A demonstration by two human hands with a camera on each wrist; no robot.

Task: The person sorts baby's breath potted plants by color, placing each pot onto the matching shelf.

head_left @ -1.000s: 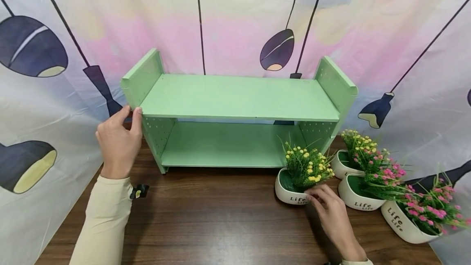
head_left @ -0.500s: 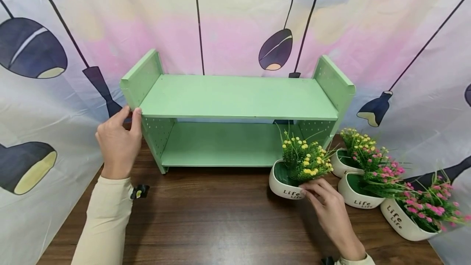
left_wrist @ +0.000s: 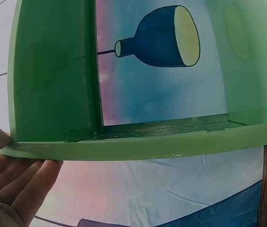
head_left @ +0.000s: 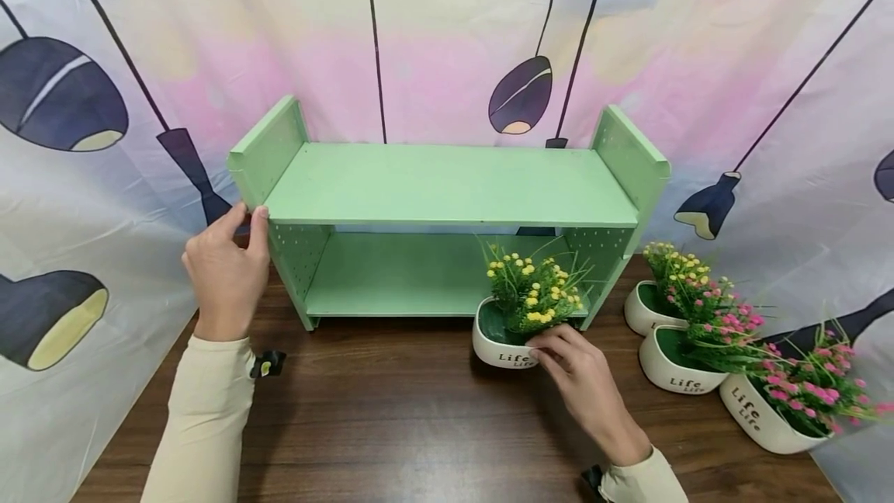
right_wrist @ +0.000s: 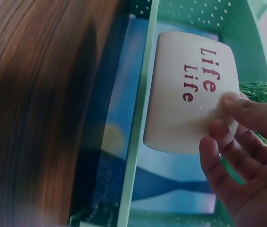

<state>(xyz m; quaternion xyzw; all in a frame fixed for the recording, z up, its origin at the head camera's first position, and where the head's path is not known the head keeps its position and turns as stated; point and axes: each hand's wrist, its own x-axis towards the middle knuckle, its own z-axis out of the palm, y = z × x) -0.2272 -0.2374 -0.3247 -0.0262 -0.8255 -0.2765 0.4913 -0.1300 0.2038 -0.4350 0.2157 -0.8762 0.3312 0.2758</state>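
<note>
A light green two-level shelf [head_left: 447, 181] stands on the brown wooden table [head_left: 419, 418] against a printed curtain. My left hand [head_left: 247, 216] holds the front edge of its left side panel, thumb and fingertips on the panel. From the left wrist view, the fingers [left_wrist: 27, 182] lie just under the shelf's edge [left_wrist: 138, 146]. My right hand [head_left: 552, 348] grips a white "Life" pot with yellow flowers [head_left: 497, 348] right in front of the lower level, near its right end. Up close in the right wrist view, the fingertips [right_wrist: 218, 127] press the pot [right_wrist: 190, 90] beside the shelf's edge [right_wrist: 140, 118].
Three more white "Life" pots stand on the table right of the shelf: one with yellow flowers [head_left: 646, 313] and two with pink flowers [head_left: 673, 375], [head_left: 757, 418]. The curtain [head_left: 447, 37] hangs close behind and drapes down at both sides of the table.
My right hand has carried the yellow-flower pot leftward, from beside the other pots to the front of the lower level. The left hand has stayed on the side panel.
</note>
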